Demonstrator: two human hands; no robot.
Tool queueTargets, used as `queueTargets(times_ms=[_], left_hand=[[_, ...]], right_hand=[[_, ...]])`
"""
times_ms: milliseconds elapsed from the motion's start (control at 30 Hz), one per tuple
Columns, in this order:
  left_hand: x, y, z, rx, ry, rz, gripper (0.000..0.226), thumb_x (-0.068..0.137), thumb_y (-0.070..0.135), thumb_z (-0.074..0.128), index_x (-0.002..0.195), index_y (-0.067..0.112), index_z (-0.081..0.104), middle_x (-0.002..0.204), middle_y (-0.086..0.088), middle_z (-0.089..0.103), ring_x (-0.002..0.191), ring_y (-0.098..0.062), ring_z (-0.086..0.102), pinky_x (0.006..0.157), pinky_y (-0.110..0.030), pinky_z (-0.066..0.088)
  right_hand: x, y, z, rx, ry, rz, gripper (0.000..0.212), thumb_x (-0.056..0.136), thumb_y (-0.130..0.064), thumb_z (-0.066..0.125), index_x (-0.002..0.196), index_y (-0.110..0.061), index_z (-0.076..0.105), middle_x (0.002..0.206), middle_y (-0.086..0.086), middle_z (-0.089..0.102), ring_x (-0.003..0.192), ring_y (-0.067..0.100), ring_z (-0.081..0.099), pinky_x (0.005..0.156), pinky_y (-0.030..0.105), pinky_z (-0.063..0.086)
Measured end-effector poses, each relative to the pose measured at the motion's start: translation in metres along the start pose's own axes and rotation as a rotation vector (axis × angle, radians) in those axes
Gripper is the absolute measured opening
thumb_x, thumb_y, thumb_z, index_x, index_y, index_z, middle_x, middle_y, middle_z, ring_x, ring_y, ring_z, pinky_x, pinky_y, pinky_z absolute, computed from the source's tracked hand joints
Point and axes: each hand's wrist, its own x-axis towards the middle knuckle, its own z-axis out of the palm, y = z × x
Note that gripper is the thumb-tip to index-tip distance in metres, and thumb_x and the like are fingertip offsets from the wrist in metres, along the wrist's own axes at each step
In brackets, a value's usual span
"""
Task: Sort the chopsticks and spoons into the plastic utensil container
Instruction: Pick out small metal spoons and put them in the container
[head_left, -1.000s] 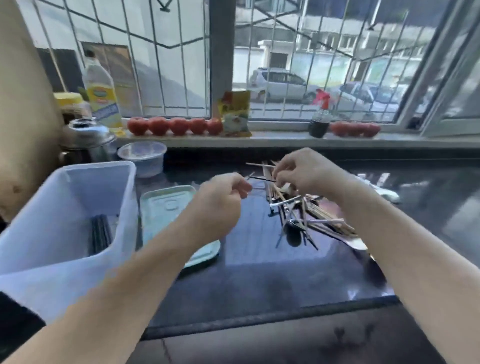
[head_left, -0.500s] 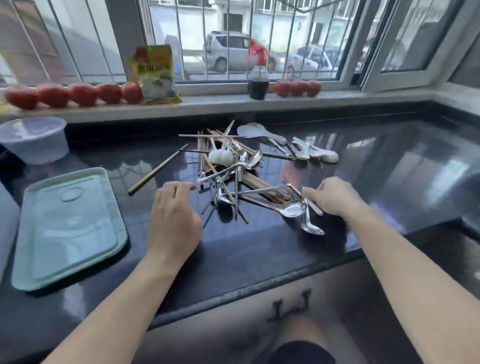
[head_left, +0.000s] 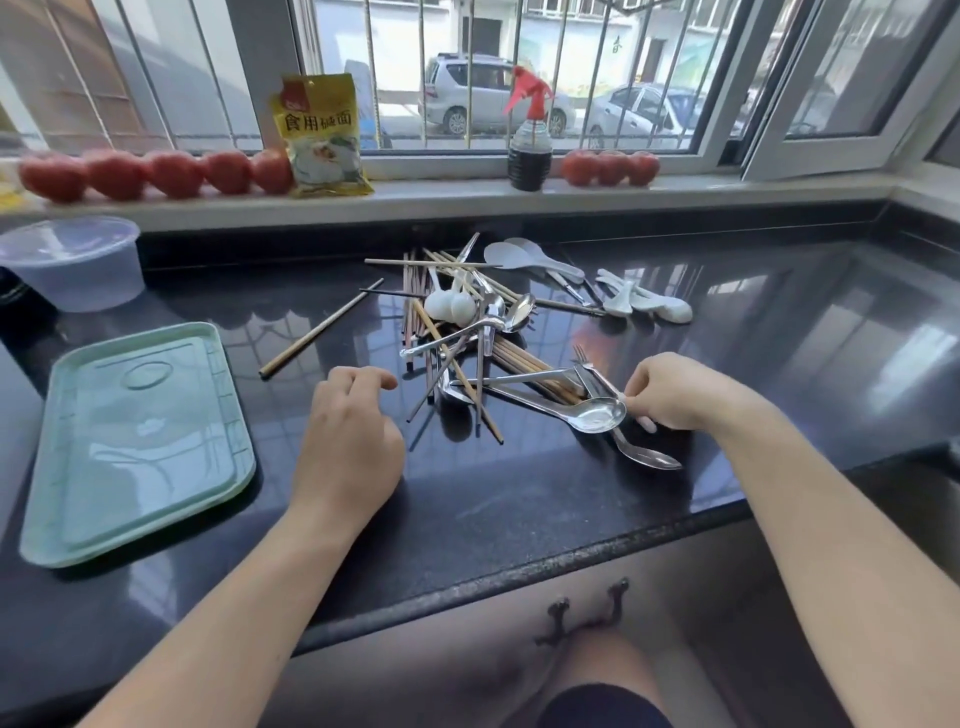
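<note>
We are at the picking step, our right hand (head_left: 670, 393) pinching the rim of a steel spoon (head_left: 597, 414) at the pile's (head_left: 467, 332) near edge, left hand (head_left: 349, 436) loosely curled and empty beside it; next, lift it clear toward the container, which is out of view.

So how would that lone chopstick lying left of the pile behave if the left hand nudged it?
The lone chopstick looks thin, straight and stiff, so probably light. On the glossy countertop it would likely slide or roll easily. The left hand hovers nearby.
</note>
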Motion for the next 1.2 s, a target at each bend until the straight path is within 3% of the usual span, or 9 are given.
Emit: queueTargets(times_ms=[267,367,533,600,667,800,867,933,1200], left_hand=[[-0.002,0.002,0.0,-0.009,0.028,0.055,0.039,0.087,-0.008,0.052,0.123,0.004,0.061,0.119,-0.009,0.055,0.114,-0.026,0.05,0.094,-0.027,0.037],[-0.001,0.01,-0.001,0.071,0.158,0.226,0.046,0.089,0.001,0.059,0.135,0.007,0.056,0.132,-0.017,0.048,0.124,-0.035,0.047,0.108,-0.045,0.042],[-0.003,0.017,0.001,0.305,0.276,0.481,0.054,0.095,0.026,0.059,0.148,0.02,0.049,0.153,-0.02,0.028,0.144,-0.044,0.029,0.12,-0.053,0.022],[-0.005,0.012,0.001,0.353,0.237,0.492,0.035,0.1,0.026,0.056,0.132,0.015,0.063,0.136,-0.017,0.055,0.13,-0.04,0.049,0.113,-0.053,0.03],[-0.005,0.007,-0.002,0.334,0.15,0.434,0.011,0.098,0.015,0.057,0.101,0.012,0.068,0.091,-0.007,0.068,0.089,-0.034,0.065,0.088,-0.046,0.043],[0.0,0.009,-0.004,0.204,0.134,0.118,0.022,0.101,0.01,0.053,0.08,0.014,0.05,0.056,0.001,0.047,0.046,-0.022,0.036,0.046,-0.027,0.022],[0.001,0.01,-0.004,0.104,0.199,0.018,0.027,0.107,0.025,0.041,0.081,0.018,0.046,0.058,0.008,0.043,0.047,-0.009,0.029,0.045,-0.024,0.016],[0.003,0.006,-0.001,-0.005,0.208,-0.065,0.031,0.11,0.034,0.032,0.086,0.023,0.047,0.064,0.01,0.047,0.054,-0.005,0.039,0.047,-0.026,0.023],[0.015,-0.009,0.004,-0.178,0.16,-0.284,0.034,0.109,0.036,0.029,0.089,0.023,0.053,0.084,0.006,0.055,0.077,-0.006,0.049,0.061,-0.029,0.035]], right_hand=[[0.002,-0.008,-0.016,0.218,0.208,0.1,0.026,0.089,-0.023,0.064,0.068,-0.009,0.058,0.064,0.009,0.056,0.059,0.027,0.051,0.056,0.027,0.044],[-0.012,-0.036,-0.036,0.397,0.322,-0.121,0.022,0.088,-0.023,0.065,0.067,-0.015,0.065,0.06,0.0,0.066,0.054,0.021,0.066,0.063,0.034,0.058],[-0.066,-0.113,-0.017,0.166,0.116,-0.602,0.017,0.09,-0.037,0.072,0.077,-0.028,0.065,0.069,-0.012,0.063,0.061,-0.001,0.058,0.057,0.019,0.042],[-0.072,-0.125,-0.005,0.218,0.014,-0.676,0.015,0.091,-0.034,0.071,0.079,-0.027,0.068,0.064,-0.01,0.065,0.058,-0.002,0.061,0.053,0.018,0.047],[-0.064,-0.128,-0.001,0.336,-0.096,-0.702,0.012,0.093,-0.032,0.069,0.083,-0.025,0.069,0.068,-0.008,0.07,0.059,0.001,0.065,0.055,0.016,0.051],[0.008,-0.106,-0.013,0.572,0.108,-0.445,0.021,0.098,-0.035,0.06,0.092,-0.018,0.07,0.084,0.005,0.074,0.068,0.016,0.07,0.058,0.024,0.058],[0.057,-0.082,-0.025,0.456,0.322,-0.243,0.022,0.098,-0.026,0.056,0.092,-0.013,0.072,0.092,0.013,0.073,0.079,0.026,0.07,0.071,0.04,0.061],[0.096,-0.06,-0.032,0.213,0.421,-0.119,0.022,0.094,-0.017,0.053,0.092,-0.015,0.074,0.1,0.016,0.073,0.084,0.035,0.063,0.074,0.037,0.053],[0.155,-0.059,-0.017,-0.252,0.397,-0.045,0.023,0.094,-0.028,0.061,0.109,-0.012,0.068,0.106,0.018,0.067,0.092,0.038,0.062,0.074,0.038,0.045]])
